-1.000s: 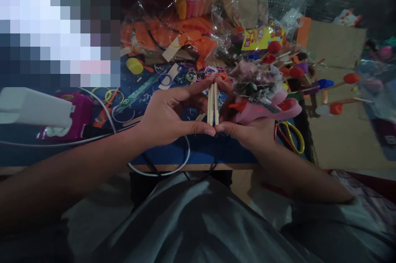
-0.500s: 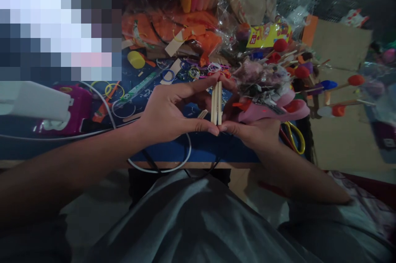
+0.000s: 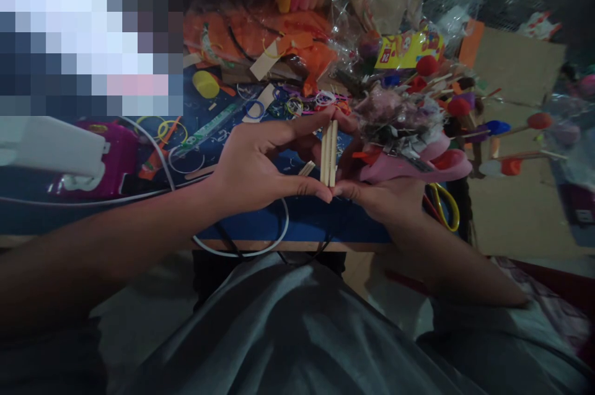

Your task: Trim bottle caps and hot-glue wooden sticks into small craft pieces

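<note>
Between my two hands stands a small row of pale wooden sticks (image 3: 329,153), set side by side and gripped by their ends. My left hand (image 3: 258,162) pinches them from the left, thumb at the near end and fingertips at the far end. From the right, my right hand (image 3: 376,193) meets it the same way, its thumb tip almost touching the left thumb. More short sticks (image 3: 307,168) lie on the blue tabletop (image 3: 242,226) just left of the held ones. Part of the right hand's fingers is hidden in shadow.
A pink clay-like holder (image 3: 400,167) carries a crumpled plastic-wrapped bundle beside my right hand. Sticks with coloured balls (image 3: 539,121) spread at the right over cardboard (image 3: 515,203). A white cable (image 3: 283,227) loops near the table edge. A magenta box (image 3: 111,153) holds a white plug.
The gap between the held sticks has closed; they now sit together in one row. My hands stay around them, while the whole view has shifted slightly.
</note>
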Action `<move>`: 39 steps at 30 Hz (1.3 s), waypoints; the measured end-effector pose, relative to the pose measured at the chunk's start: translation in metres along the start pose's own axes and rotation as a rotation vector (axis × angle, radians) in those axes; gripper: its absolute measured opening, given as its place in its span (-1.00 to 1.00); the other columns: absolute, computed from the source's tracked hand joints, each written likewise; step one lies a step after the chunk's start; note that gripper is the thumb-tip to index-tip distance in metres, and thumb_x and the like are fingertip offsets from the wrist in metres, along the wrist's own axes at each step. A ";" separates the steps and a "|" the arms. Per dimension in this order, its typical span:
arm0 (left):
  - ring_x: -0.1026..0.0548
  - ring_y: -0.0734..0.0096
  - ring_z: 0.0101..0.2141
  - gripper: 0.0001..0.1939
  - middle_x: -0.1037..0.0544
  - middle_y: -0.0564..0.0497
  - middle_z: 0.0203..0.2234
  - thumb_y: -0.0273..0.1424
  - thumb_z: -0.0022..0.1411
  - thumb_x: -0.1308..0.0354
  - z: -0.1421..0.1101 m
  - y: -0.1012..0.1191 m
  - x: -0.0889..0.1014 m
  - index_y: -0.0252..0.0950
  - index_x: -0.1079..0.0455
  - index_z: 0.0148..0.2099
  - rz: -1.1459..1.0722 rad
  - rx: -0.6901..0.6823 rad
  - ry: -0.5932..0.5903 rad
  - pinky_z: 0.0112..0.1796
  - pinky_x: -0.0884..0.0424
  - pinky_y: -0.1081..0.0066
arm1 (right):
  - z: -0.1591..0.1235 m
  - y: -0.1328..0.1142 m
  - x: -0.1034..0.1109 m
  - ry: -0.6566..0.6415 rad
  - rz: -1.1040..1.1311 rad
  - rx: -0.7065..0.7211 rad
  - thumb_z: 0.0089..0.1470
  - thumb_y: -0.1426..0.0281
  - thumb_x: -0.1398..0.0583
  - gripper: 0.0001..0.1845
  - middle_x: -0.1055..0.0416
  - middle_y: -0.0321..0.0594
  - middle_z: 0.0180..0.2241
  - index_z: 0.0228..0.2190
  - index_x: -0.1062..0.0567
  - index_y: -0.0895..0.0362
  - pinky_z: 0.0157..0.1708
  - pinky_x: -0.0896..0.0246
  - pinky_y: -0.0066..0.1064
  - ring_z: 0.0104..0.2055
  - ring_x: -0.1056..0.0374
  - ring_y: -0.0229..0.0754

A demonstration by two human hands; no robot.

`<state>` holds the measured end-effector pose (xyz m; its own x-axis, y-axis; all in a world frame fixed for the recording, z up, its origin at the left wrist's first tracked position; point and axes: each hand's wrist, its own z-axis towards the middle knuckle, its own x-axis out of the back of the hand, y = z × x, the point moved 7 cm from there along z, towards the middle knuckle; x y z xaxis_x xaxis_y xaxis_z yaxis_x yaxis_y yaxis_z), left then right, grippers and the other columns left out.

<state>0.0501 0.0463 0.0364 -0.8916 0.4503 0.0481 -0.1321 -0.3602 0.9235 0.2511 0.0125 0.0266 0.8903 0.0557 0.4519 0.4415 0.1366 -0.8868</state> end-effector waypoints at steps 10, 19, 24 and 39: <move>-0.76 0.16 -0.15 -0.12 -0.81 0.01 -0.12 -0.18 -0.10 -0.77 -0.002 -0.007 0.003 -0.02 -0.66 0.31 -0.025 0.046 0.003 0.01 -0.69 0.22 | 0.003 -0.002 -0.003 0.003 0.012 0.032 -0.08 -0.08 -0.60 -0.53 -0.69 -0.21 -0.31 -0.33 -0.65 -0.05 0.21 -0.63 0.01 0.05 -0.67 0.19; -0.78 0.18 -0.11 -0.11 -0.81 -0.04 -0.04 0.00 -0.04 -0.71 -0.002 -0.004 0.000 -0.08 -0.64 0.32 0.053 -0.013 -0.010 0.02 -0.71 0.26 | 0.005 -0.012 0.006 0.132 -0.069 0.172 -0.11 -0.26 -0.55 -0.26 -0.71 -0.23 -0.07 -0.05 -0.67 -0.06 0.37 -0.48 0.11 0.30 -0.54 0.23; -0.79 0.25 -0.14 -0.14 -0.81 -0.03 -0.04 0.03 0.07 -0.65 -0.003 0.000 -0.001 -0.04 -0.58 0.38 0.122 -0.129 -0.023 -0.01 -0.74 0.29 | 0.005 -0.012 0.005 0.139 -0.096 0.186 -0.08 -0.30 -0.51 -0.28 -0.71 -0.25 -0.15 -0.10 -0.68 -0.05 0.34 -0.50 0.10 0.24 -0.58 0.21; -0.80 0.31 -0.12 -0.13 -0.79 -0.04 0.01 -0.13 0.08 -0.69 -0.003 0.010 -0.004 -0.05 -0.56 0.41 0.054 -0.179 -0.036 0.00 -0.74 0.39 | 0.006 -0.009 -0.008 -0.073 0.082 0.032 -0.02 -0.16 -0.56 -0.49 -0.68 -0.28 -0.38 -0.38 -0.67 -0.02 0.13 -0.64 0.04 -0.21 -0.66 0.07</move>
<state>0.0508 0.0387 0.0442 -0.8837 0.4543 0.1128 -0.1619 -0.5227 0.8370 0.2393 0.0169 0.0311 0.9123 0.1393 0.3852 0.3631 0.1602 -0.9179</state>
